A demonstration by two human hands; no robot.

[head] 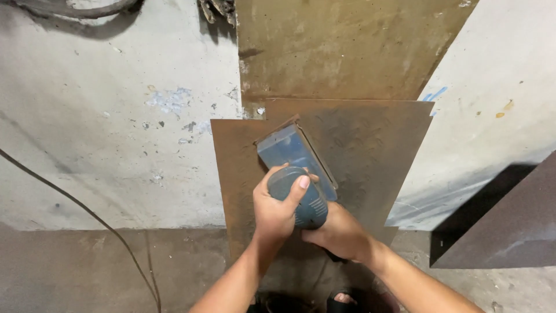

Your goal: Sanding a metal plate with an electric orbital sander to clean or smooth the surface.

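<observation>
I've got a blue-grey hand sander in both hands. Its body is dusty and scuffed: a rounded knob-like top near me, and a flat rectangular base pad at the far end with a rusty brown edge. The pad end is tilted up and to the left and pressed flat against a rust-brown metal sheet.

My left hand wraps the rounded top, fingers clenched over it, thumb lying across the front. My right hand grips the lower rear of the body from below, fingers curled under and hidden; closed on the tool as far as I can see.

The sheet leans upright against the wall, its lower edge at the floor. The surface is evenly rusted with dull swirl marks to the right of the sander. A 2nd, taller sheet stands behind it, yellower and blotchy.

The wall is pale, stained concrete with chipped blue paint patches. A thin dark cable runs down the wall on the left to the floor. A dark brown panel sits at the right edge, well apart from the sander. A sandalled foot shows at bottom centre, just below my wrists.
</observation>
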